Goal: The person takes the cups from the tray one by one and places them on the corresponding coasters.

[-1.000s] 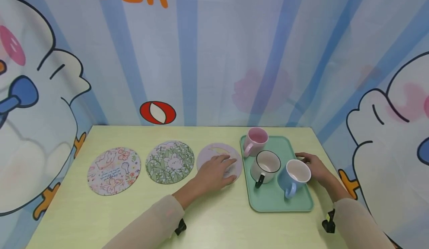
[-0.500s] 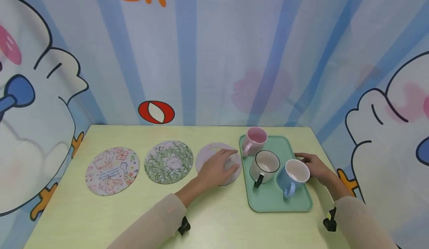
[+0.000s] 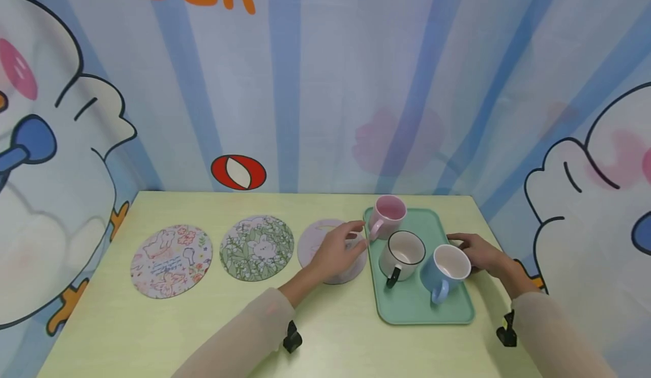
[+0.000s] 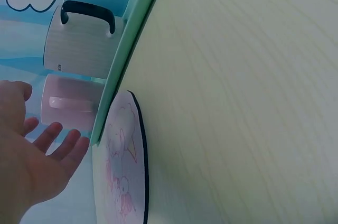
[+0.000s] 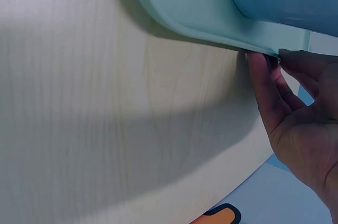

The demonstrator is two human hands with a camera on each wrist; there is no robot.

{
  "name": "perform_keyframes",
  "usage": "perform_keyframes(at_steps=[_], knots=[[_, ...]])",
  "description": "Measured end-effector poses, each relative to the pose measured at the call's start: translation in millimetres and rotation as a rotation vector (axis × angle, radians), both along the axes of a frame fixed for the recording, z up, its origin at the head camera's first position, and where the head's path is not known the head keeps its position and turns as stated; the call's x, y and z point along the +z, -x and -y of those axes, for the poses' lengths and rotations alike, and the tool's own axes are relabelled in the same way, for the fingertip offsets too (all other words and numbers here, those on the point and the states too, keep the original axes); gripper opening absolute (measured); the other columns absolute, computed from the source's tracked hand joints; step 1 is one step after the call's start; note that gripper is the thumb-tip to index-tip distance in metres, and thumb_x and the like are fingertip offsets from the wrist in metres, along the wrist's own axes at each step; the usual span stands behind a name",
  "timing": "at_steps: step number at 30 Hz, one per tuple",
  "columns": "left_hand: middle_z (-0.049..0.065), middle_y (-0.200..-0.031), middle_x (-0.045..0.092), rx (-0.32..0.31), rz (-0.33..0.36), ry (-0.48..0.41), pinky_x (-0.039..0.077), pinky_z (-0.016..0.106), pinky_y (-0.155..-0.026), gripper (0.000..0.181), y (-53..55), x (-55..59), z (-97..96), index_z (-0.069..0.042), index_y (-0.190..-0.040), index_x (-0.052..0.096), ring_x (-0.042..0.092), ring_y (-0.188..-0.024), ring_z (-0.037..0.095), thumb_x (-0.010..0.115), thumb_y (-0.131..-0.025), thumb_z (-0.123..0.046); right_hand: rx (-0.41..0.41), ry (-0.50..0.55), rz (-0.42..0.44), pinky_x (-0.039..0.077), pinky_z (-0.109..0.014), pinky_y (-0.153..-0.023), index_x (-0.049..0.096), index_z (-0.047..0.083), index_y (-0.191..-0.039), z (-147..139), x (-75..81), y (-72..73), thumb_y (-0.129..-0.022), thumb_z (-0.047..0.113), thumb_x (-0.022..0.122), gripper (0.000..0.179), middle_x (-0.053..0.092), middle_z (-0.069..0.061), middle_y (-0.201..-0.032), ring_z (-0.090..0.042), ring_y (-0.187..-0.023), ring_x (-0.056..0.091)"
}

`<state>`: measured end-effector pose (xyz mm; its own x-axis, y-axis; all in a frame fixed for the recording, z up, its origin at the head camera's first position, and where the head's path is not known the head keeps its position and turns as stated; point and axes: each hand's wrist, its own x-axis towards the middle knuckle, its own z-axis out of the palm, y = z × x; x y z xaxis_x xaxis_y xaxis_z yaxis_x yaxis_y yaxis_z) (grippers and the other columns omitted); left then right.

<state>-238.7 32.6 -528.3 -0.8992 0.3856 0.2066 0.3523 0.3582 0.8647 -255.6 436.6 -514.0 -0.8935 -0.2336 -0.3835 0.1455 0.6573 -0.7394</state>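
My left hand [image 3: 335,253] hovers above the pale purple round coaster [image 3: 346,276], its fingers spread and holding nothing. In the left wrist view its fingertips lie close to the pink mug [image 4: 71,100], apart from it as far as I can see. On the right, my right hand [image 3: 482,255] pinches the rim of the green tray [image 3: 422,311], thumb against fingers in the right wrist view. That tray carries the pink mug at the back, a white mug [image 3: 400,256] with black rim and handle, and a light blue mug [image 3: 438,273] nearest the right hand.
Two more round coasters lie on the left of the wooden table [image 3: 178,338]: a pink floral one [image 3: 172,260] and a green one with a rabbit [image 3: 256,248]. A striped cartoon curtain [image 3: 325,84] stands behind the table.
My left hand has moved right, from the purple coaster toward the tray's left edge and the pink mug. The right hand stays at the tray's rim; the mugs have not moved.
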Motion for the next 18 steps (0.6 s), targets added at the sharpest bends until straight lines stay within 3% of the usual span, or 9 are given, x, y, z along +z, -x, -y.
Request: perform_keyframes(at_steps=[7, 12, 18], knots=[[0.015, -0.140, 0.064, 0.028, 0.115, -0.097, 0.055, 0.038, -0.103, 0.050, 5.7, 1.7, -7.1, -0.004, -0.152, 0.054, 0.065, -0.127, 0.028, 0.063, -0.108, -0.026, -0.016, 0.021, 0.015, 0.057, -0.042, -0.064, 0.025, -0.009, -0.163, -1, -2.5, -2.2, -0.103, 0.009, 0.060, 0.071, 0.061, -0.032, -0.125, -0.025, -0.086, 0.067], [0.010, -0.138, 0.066, 0.051, 0.123, -0.077, 0.054, 0.035, -0.104, 0.047, 10.7, 3.2, -11.6, -0.001, -0.149, 0.056, 0.064, -0.127, 0.024, 0.059, -0.110, -0.028, -0.018, 0.050, 0.028, 0.058, -0.043, -0.066, 0.023, -0.008, -0.164, -2, -3.9, -2.2, -0.102, 0.005, 0.058, 0.072, 0.059, -0.032, -0.126, -0.027, -0.088, 0.068], [0.006, -0.138, 0.066, 0.052, 0.173, -0.041, 0.053, 0.039, -0.106, 0.048, 16.9, 4.9, -20.2, -0.007, -0.148, 0.058, 0.061, -0.132, 0.024, 0.058, -0.110, -0.036, -0.019, 0.058, 0.028, 0.058, -0.045, -0.066, 0.023, -0.008, -0.163, -3, -5.1, -1.1, -0.100, 0.003, 0.056, 0.072, 0.058, -0.034, -0.127, -0.027, -0.091, 0.068]])
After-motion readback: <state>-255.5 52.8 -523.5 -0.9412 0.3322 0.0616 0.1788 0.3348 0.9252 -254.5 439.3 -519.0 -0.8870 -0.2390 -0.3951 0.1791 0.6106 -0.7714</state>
